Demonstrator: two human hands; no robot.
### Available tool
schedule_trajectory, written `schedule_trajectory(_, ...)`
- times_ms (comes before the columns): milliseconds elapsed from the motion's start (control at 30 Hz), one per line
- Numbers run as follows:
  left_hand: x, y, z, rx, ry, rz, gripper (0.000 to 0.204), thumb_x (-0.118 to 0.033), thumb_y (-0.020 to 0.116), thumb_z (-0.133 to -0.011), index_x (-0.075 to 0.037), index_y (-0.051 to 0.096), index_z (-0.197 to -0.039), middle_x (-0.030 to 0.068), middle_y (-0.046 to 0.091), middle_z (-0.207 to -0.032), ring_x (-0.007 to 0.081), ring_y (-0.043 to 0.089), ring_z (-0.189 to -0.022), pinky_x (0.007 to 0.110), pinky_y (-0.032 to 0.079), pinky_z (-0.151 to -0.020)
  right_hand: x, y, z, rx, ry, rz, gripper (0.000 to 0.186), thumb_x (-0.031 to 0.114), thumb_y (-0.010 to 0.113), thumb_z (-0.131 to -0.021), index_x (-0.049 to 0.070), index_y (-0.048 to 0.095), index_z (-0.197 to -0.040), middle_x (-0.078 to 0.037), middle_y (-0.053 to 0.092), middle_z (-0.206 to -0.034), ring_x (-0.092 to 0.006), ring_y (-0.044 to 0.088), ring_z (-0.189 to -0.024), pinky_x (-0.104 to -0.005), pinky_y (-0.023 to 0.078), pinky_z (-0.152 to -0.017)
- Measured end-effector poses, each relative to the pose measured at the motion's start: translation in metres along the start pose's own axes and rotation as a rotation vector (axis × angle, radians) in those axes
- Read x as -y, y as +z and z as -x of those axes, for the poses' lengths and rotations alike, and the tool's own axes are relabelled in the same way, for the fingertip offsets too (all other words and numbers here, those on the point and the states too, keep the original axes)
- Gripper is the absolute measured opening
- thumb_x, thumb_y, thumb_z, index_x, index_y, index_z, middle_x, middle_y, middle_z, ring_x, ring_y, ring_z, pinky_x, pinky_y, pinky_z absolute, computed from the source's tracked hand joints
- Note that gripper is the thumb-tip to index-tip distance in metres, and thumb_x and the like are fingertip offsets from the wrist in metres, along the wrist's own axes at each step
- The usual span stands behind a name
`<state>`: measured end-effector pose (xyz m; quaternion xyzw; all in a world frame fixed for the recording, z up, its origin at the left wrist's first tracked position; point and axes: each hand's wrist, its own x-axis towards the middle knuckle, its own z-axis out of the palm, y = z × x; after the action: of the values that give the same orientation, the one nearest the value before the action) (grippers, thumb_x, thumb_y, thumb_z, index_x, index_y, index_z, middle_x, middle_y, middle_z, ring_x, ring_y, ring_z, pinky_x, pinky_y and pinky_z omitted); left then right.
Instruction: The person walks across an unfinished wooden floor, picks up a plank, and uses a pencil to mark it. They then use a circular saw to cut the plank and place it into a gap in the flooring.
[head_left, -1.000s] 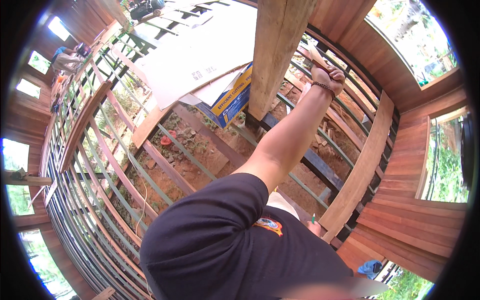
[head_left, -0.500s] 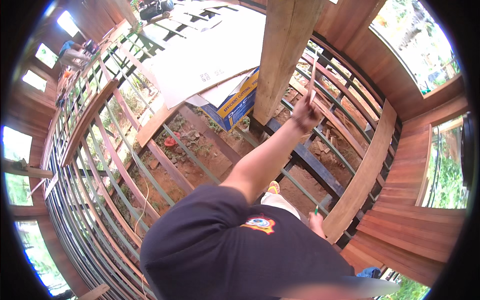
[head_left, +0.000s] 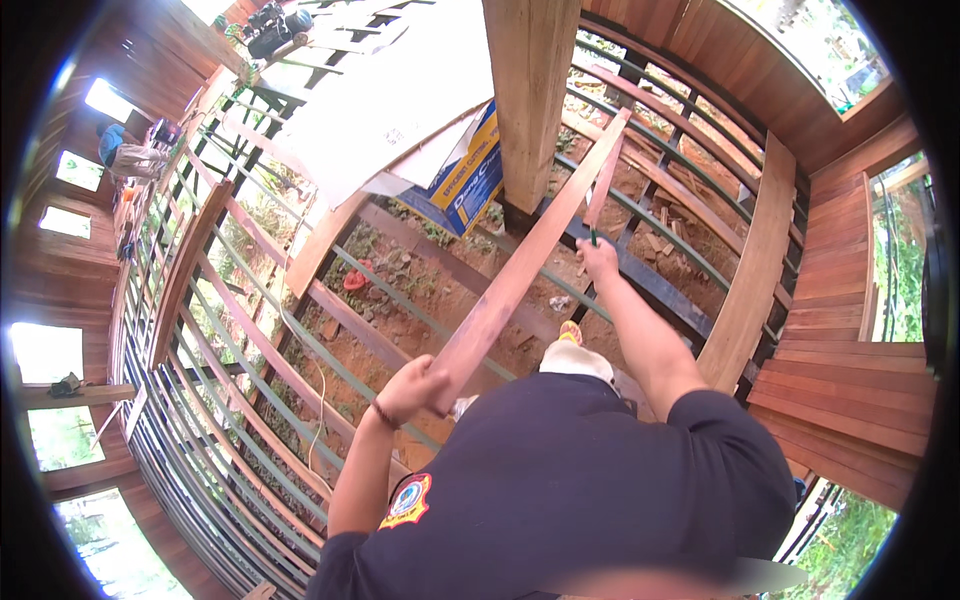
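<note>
1. Co-worker (head_left: 138, 157) in a blue top, over by the left wall (small at this range).
2. Left hand (head_left: 412, 390), beaded bracelet at its wrist: fingers clenched round the near end of a plank (head_left: 528, 260).
3. Blue-and-yellow box (head_left: 472, 185), partly under a white sheet (head_left: 400, 110).
4. That plank, slanting away above the open joists (head_left: 350, 318), its far end right of the upright post (head_left: 533, 100).
5. Right hand (head_left: 600, 262), just beside the plank: fingers closed on a green pencil (head_left: 593, 237) (whether it touches wood, I cannot tell).
6. Wide board (head_left: 752, 275), lying across the joists.
</note>
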<state>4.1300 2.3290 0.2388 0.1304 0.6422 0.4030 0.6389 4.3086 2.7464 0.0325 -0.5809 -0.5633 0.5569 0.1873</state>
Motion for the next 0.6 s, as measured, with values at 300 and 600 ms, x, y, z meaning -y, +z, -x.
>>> schedule_trajectory(300,0.027,0.015,0.159,-0.271,0.009,-0.418,0.028,-0.026,0.068,-0.092,-0.002,0.06,-0.105,0.01,0.068,-0.087,0.0171,0.068,-0.082,0.034,0.053,-0.071,0.043,0.02,0.01,0.213,-0.642,0.827,0.058,0.04,0.062,-0.085,0.022,0.049,-0.138,-0.015,0.05,-0.142,-0.0371,0.057,-0.119,-0.0469,0.048,-0.098)
schedule_trajectory(600,0.048,0.039,0.255,-0.442,-0.112,-0.565,0.034,-0.034,0.067,-0.089,-0.004,0.061,-0.106,0.019,0.068,-0.094,0.0344,0.066,-0.092,0.042,0.05,-0.077,0.07,0.045,0.01,1.121,-1.018,1.247,0.072,0.025,0.081,-0.069,0.015,0.051,-0.133,-0.013,0.052,-0.135,-0.0347,0.055,-0.121,-0.0409,0.048,-0.099)
